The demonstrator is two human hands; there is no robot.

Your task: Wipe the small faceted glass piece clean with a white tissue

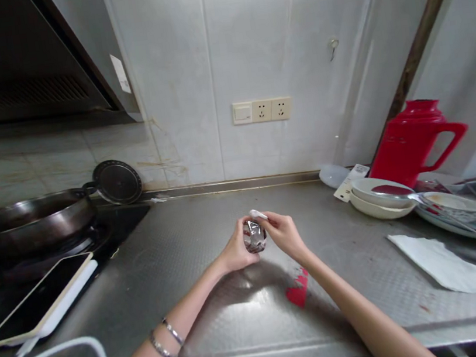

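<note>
My left hand (238, 248) is wrapped round a small, shiny, see-through container (256, 236), held above the steel counter. It looks like a glass or jar with something dark showing in it; its exact kind is hard to make out. At its top edge, my right hand (284, 232) pinches a small crumpled white piece (258, 214), perhaps tissue. Below my right wrist a torn red scrap (298, 289) lies on the counter (223, 322).
To the left, a pan (31, 222) sits on the black stove, with a phone (37, 298) and white cable (62, 345) in front. On the right are a red thermos (410, 145), stacked bowls (381, 208), a plate (443, 222) and a white napkin (447, 264).
</note>
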